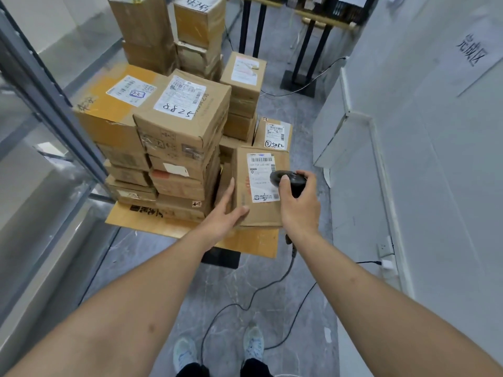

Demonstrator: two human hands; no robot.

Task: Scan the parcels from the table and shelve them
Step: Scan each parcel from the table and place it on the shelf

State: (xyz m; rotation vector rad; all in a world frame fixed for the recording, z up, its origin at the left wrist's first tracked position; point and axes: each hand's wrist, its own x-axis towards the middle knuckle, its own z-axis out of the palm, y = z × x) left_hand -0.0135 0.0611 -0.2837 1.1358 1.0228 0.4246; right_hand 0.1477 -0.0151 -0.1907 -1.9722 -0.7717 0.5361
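A brown cardboard parcel point(242, 186) with a white shipping label stands at the front right of the stacked table. My left hand point(224, 213) lies against its left side, fingers straight along the side face and thumb on the top near the front corner. My right hand point(298, 202) grips a black handheld scanner point(287, 178), whose head hovers over the label's right edge. The scanner's cable runs down to the floor.
Several taped parcels are stacked on the low table point(253, 240), the tallest pile point(179, 126) left of the held one. A grey metal shelf frame point(54, 104) runs along the left. White panels point(408, 131) line the right wall. Cables point(245, 306) trail over the floor by my shoes.
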